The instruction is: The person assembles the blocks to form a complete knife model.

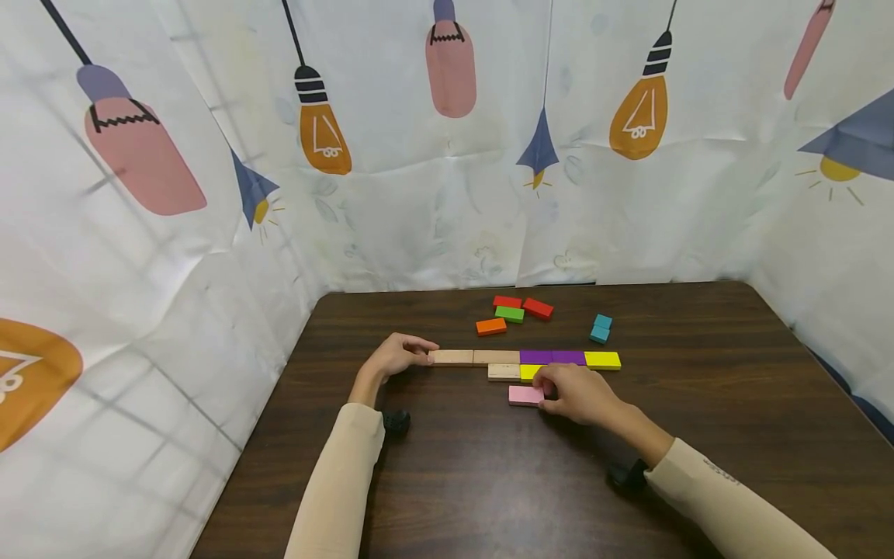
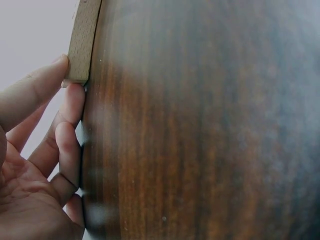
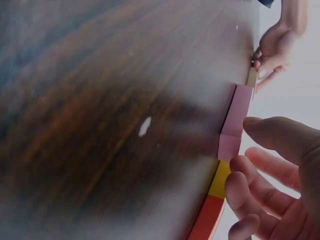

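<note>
At the left end of a long row, my left hand (image 1: 400, 355) holds the end of a plain wooden block (image 1: 451, 357). In the left wrist view its thumb and a fingertip meet at that block's end (image 2: 82, 50). My right hand (image 1: 574, 392) is at the right end of a pink block (image 1: 525, 396), thumb on the near side and fingers on the far side. Just beyond lies a second row with a short plain block (image 1: 504, 372) and a yellow block (image 1: 528, 373). The right wrist view shows an orange-red block (image 3: 206, 220) after the yellow one; the hand hides it from the head view.
The long row continues with another plain block (image 1: 496, 357), purple blocks (image 1: 552, 357) and a yellow block (image 1: 603, 360). Behind it lie red blocks (image 1: 538, 308), a green block (image 1: 510, 314), an orange block (image 1: 491, 328) and blue blocks (image 1: 600, 334). Patterned cloth (image 1: 447, 210) surrounds the dark table (image 1: 475, 481).
</note>
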Motion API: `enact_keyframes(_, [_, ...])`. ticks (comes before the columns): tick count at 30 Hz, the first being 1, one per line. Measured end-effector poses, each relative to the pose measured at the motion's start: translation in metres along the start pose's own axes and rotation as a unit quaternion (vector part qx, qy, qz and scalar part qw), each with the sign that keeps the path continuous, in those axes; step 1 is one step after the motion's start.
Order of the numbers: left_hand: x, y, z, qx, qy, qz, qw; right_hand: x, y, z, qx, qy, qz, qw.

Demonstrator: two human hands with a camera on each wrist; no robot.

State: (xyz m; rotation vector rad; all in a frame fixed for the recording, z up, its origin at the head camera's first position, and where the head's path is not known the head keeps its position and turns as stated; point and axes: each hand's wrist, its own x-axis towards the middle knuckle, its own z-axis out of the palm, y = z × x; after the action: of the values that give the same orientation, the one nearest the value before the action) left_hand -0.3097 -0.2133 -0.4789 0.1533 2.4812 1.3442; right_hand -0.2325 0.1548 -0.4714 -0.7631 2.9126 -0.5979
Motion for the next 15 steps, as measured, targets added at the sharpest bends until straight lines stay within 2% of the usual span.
enact_keyframes(7, [0.000, 0.001, 0.001, -0.003, 0.002, -0.002, 1.0000, 0.005, 0.002, 0.003, 0.016, -0.013, -0.010, 0.9997])
enact_keyframes(15, [0.000, 0.000, 0.000, -0.002, 0.000, -0.005, 1.0000, 0.012, -0.002, 0.006, 0.025, -0.009, -0.014, 0.9995])
